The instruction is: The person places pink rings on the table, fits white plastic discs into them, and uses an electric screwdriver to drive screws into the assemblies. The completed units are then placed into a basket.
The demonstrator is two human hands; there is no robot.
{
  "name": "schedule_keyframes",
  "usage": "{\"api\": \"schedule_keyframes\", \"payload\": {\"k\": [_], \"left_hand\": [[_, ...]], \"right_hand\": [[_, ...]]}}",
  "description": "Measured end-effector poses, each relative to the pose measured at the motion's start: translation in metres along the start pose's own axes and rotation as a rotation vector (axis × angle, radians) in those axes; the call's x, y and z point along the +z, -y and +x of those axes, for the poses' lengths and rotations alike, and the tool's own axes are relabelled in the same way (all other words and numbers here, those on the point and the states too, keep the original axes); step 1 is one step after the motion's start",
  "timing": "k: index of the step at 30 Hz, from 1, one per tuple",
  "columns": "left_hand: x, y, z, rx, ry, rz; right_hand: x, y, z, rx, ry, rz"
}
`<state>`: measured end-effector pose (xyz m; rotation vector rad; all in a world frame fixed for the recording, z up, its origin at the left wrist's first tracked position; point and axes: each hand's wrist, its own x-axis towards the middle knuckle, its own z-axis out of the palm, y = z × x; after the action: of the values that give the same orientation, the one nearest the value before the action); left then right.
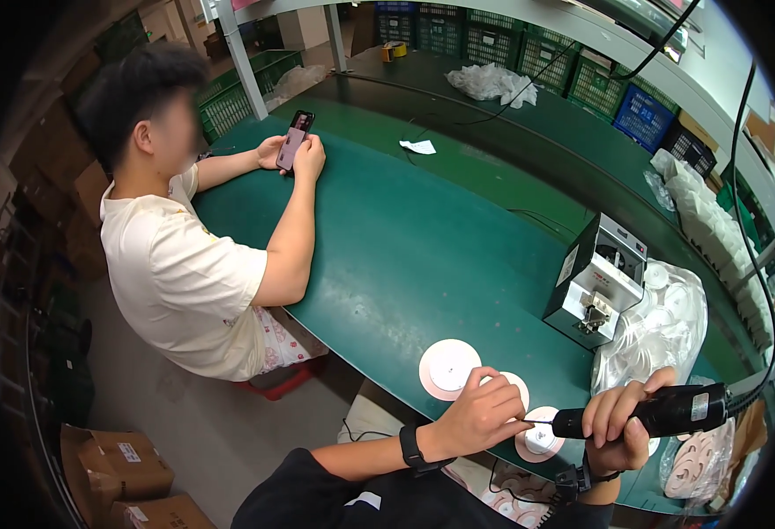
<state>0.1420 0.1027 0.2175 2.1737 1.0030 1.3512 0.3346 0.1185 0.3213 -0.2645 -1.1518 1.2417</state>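
My right hand (618, 425) is wrapped round a black electric screwdriver (683, 412), its thin bit pointing left. At the bit's tip, my left hand (483, 413) has its fingers pinched together; whatever they hold is too small to make out. Three white round discs with pale pink rims lie along the table's near edge. One disc (450, 369) is in full view left of my hand. Another disc (518, 388) is partly covered by my left hand, and the third disc (539, 445) sits below the bit.
A black-and-silver machine (595, 284) stands beside a clear bag of white round parts (665, 309). Pink parts (694, 463) lie bagged at the right. Across the green table (370, 256), a seated person (185, 256) holds a phone (295, 141). The screwdriver's cable (738, 167) hangs overhead.
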Motion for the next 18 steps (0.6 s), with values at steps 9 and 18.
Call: {"api": "schedule_keyframes", "payload": {"k": [9, 18], "left_hand": [[0.001, -0.005, -0.009, -0.017, 0.008, -0.020], [-0.004, -0.012, -0.013, -0.003, 0.086, -0.036]], "right_hand": [[0.005, -0.001, -0.005, -0.001, 0.027, -0.013], [0.008, 0.018, -0.023, -0.034, -0.059, -0.049]]}}
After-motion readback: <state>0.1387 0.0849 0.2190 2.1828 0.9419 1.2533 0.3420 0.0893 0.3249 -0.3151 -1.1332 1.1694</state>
